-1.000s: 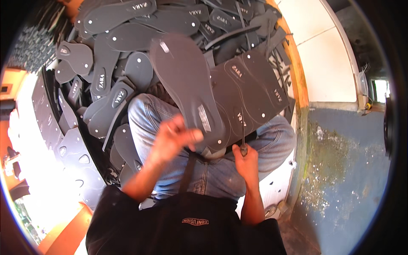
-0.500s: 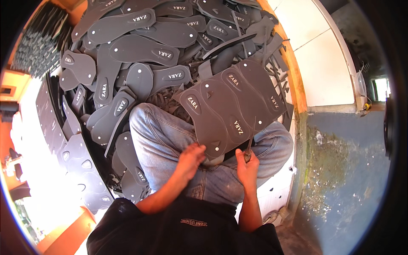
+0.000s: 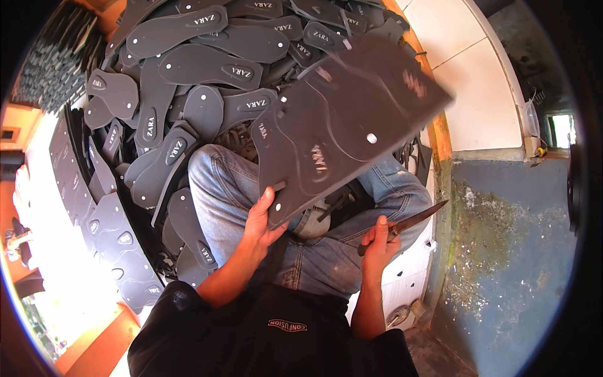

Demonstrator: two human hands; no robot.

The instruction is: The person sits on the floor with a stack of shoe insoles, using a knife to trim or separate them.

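Our left fingers point(image 3: 266, 200) pinch the matte, dark sheet point(image 3: 352, 122), its surface grooved with wavy sole outlines, by one corner above our faded jeans point(image 3: 220, 195); our right fingers point(image 3: 380, 229) wrap a pointed knife point(image 3: 414, 220).

A broad, dark grey, foam-like sheet point(image 3: 345, 129) with curved sole outlines and white dots is raised aslant, its right end blurred; a dark, pointed knife point(image 3: 414, 220) lies apart, below right, tip up-right.
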